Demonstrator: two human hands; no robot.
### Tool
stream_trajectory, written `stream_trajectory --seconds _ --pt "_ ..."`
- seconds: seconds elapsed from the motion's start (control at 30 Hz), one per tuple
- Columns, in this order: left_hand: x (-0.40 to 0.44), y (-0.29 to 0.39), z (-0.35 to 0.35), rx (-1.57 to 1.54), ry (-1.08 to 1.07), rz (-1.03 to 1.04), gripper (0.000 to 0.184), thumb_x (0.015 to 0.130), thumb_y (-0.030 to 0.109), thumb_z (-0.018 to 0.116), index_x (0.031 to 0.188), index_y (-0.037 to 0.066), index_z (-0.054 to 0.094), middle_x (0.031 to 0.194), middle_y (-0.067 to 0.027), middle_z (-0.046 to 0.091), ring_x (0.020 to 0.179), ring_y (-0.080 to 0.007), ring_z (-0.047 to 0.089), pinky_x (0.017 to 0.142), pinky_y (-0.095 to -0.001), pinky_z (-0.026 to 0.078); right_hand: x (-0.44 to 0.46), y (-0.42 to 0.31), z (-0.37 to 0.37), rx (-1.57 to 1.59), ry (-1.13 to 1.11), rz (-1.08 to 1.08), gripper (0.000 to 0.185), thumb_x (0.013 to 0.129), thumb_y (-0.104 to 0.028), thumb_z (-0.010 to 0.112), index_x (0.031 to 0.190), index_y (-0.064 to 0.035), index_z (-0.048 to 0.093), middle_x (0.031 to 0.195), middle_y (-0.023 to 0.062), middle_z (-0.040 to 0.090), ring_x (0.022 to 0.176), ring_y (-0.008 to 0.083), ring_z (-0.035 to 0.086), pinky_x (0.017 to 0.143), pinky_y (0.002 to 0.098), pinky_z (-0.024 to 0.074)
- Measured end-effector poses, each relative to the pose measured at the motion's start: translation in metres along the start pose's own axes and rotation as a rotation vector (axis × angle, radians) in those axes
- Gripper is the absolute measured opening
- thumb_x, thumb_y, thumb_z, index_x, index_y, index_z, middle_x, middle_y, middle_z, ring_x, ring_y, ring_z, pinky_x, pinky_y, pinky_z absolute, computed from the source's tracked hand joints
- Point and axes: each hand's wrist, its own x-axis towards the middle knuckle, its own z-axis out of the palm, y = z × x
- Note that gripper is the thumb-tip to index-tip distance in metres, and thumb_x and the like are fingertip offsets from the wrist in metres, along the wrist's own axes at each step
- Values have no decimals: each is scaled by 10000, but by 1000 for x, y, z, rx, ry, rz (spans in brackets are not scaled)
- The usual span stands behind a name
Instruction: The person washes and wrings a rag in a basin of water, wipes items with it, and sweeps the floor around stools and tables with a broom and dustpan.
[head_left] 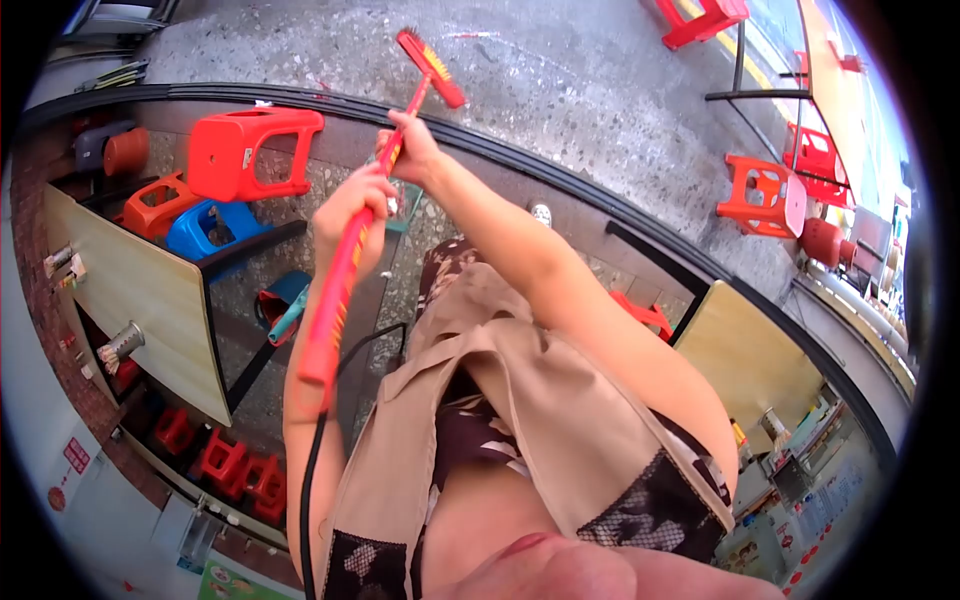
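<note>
A red long-handled scrub brush (345,275) with yellow markings runs diagonally up the head view. Its brush head (431,68), with yellowish bristles, is above the grey floor at the top; whether it touches the floor I cannot tell. My left hand (352,212) is closed round the handle's middle. Farther up, nearer the head, my right hand (412,148) also grips it. From the handle's near end a black hose (310,480) trails down along my left forearm. A teal-handled thing (290,318) hangs below my left hand, its kind unclear.
A red stool (240,150), an orange stool (155,203) and a blue stool (212,230) are at left by a wooden table (150,300). A dark threshold rail (560,165) crosses the floor. Another table (750,350) and red stools (760,195) are at right.
</note>
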Motion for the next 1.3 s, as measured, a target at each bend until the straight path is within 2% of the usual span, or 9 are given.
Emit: stream_trajectory --seconds 0.17,0.23,0.3,0.47,0.53,0.63,0.77,0.93,1.3 --pt "76 8 -3 -400 439 -175 103 775 -52 534 813 40 507 817 -41 605 814 -192 598 771 -309 466 -120 -72 88 -1072 282 -441 484 808 -271 547 1191 -9 411 1127 273 470 1001 376 528 903 463 404" --pt "107 30 14 -242 283 -118 101 760 -3 577 846 28 536 808 -68 618 779 -187 607 713 -307 472 -145 -94 71 -1933 326 -1242 585 749 -196 590 1261 -22 368 1136 269 479 1119 378 445 966 427 358" --pt "128 66 61 -85 144 -34 86 772 32 606 831 37 543 834 -75 623 808 -153 600 726 -274 464 -184 -114 90 -1867 10 -1615 629 700 -187 640 1255 -12 401 1137 244 491 1138 376 421 982 404 338" --pt "144 153 175 -25 148 63 97 762 95 564 854 66 547 705 -147 604 658 -321 610 567 -391 479 -236 -212 6 -1133 -523 -957 374 763 -217 626 1079 -29 558 1065 109 557 1009 237 535 874 363 436" --pt "141 155 216 2 77 169 94 688 100 585 771 143 584 686 -74 616 703 -284 610 733 -391 414 -285 -235 -40 -998 -650 -856 329 794 -213 593 1066 -31 560 1042 100 569 1001 215 540 865 354 444" --pt "116 154 282 -335 -196 140 115 622 31 564 697 118 573 666 -78 605 727 -300 600 738 -406 409 -371 -236 -58 -1779 -213 -765 272 825 -235 463 933 -35 613 927 85 604 911 187 559 827 368 434" --pt "78 164 348 -454 -99 200 150 573 -19 565 698 64 556 697 -142 593 736 -362 572 719 -432 412 -411 -217 -101 -2125 114 -787 204 745 -109 600 945 -83 632 835 84 596 790 221 551 718 346 439" --pt "58 147 344 -614 1 -18 240 538 -135 480 712 18 539 707 -136 569 750 -335 551 653 -358 413 -383 -214 -98 -1967 303 -114 181 753 -112 622 932 -84 636 773 78 592 724 216 549 663 330 443" --pt "99 25 184 -423 287 -189 149 590 -124 475 652 3 521 641 -128 554 662 -301 553 580 -350 425 -193 -160 9 -1475 224 -83 190 773 -159 615 941 -71 631 803 82 603 735 208 563 673 330 446"
